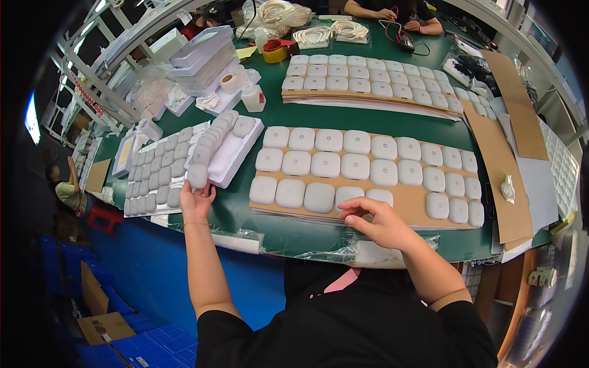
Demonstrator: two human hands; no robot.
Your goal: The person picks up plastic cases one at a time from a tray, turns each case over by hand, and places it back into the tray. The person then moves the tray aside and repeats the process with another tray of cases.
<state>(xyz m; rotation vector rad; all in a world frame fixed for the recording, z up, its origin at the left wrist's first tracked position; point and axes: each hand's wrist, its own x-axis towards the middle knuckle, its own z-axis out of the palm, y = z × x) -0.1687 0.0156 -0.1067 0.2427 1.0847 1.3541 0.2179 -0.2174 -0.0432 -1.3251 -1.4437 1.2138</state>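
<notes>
My left hand (197,202) is closed on the lower end of a pale grey rounded-square plastic case (197,175). This case is at the near end of an overlapping row of like cases (211,140) that runs along a white foam tray (236,153). My right hand (381,222) hovers at the front edge of a cardboard sheet (405,199), its fingers loosely bent and thumb apart, with nothing visible in it. Its fingertips are close to a case (349,194) in the front row. Several cases lie in rows on this sheet, with a gap in the front row right of my hand.
Left of the tray, more cases (164,175) fill a white tray. Behind the sheet is another case-covered cardboard stack (368,105). Tape rolls (275,51), a white bottle (252,97) and cable coils (350,30) stand farther back. Across the table, a person's hands (412,25) hold red-and-black leads.
</notes>
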